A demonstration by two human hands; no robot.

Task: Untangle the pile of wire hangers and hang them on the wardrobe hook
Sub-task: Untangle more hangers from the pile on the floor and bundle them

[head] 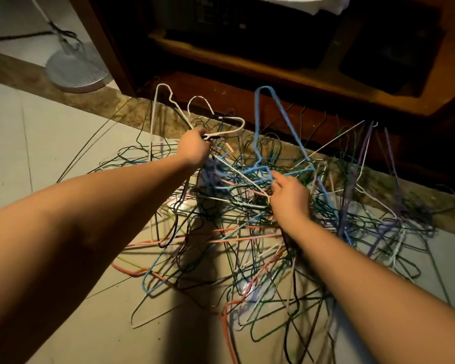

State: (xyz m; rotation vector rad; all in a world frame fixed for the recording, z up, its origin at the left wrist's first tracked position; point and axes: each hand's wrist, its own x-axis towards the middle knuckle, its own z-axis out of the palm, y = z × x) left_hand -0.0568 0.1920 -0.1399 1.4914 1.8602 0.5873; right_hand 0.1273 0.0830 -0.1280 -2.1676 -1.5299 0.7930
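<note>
At the far left, the round base of a standing fan [78, 67] is seen on the pale tiled floor [37, 143], with a dark cable lying behind it. The left hand [193, 147] is stretched forward over the left edge of the pile, and its fingers are curled round the wire of a white hanger [241, 124], which is lifted above the others; a dark wire seems to be held with it, but this cannot be told for sure. The pile of wire hangers [247, 232] is spread on the floor in the middle, with green, blue, pink, purple and black wires crossed through each other. A light blue hanger [256, 122] is raised upright out of the pile. Its lower part is pinched by the fingertips of the right hand [289, 198], which is held above the middle of the tangle. Behind the pile, the wooden wardrobe [247, 67] is seen, with a dark box [389, 48] resting on its low shelf at the right.
</note>
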